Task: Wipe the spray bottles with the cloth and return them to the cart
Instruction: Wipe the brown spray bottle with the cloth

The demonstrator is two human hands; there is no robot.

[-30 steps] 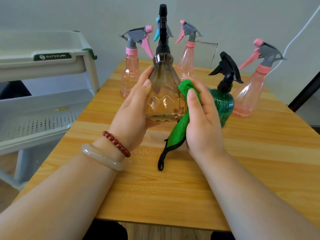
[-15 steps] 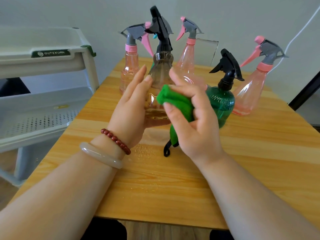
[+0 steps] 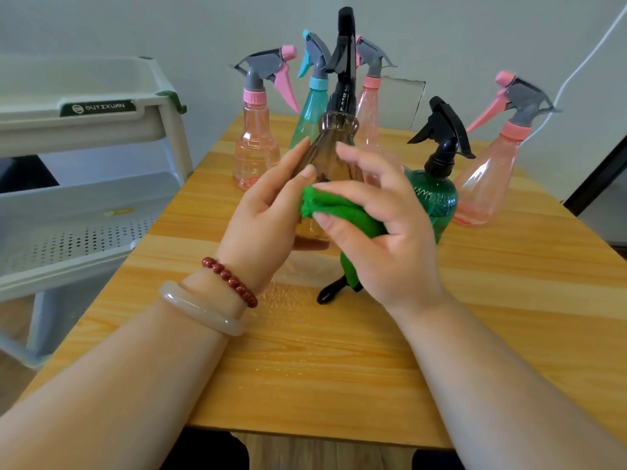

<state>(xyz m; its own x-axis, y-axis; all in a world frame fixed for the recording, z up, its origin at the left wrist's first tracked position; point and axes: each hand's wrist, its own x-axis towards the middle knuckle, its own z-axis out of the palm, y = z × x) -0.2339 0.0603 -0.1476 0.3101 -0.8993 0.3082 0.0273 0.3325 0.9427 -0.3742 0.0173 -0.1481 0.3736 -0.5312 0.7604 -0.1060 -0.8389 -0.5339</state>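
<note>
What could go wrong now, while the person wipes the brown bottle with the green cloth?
1. The right hand works the green cloth close beside the green bottle; a wide stroke could knock it over.
2. On the table, water drops lie near the left hand, so the brown bottle may be wet and could slip from that grip.

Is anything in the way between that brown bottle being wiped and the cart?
Nothing visible. The left hand holds the brown bottle; only bare table lies between it and the cart at left. The nearest pink bottle stands farther back.
</note>
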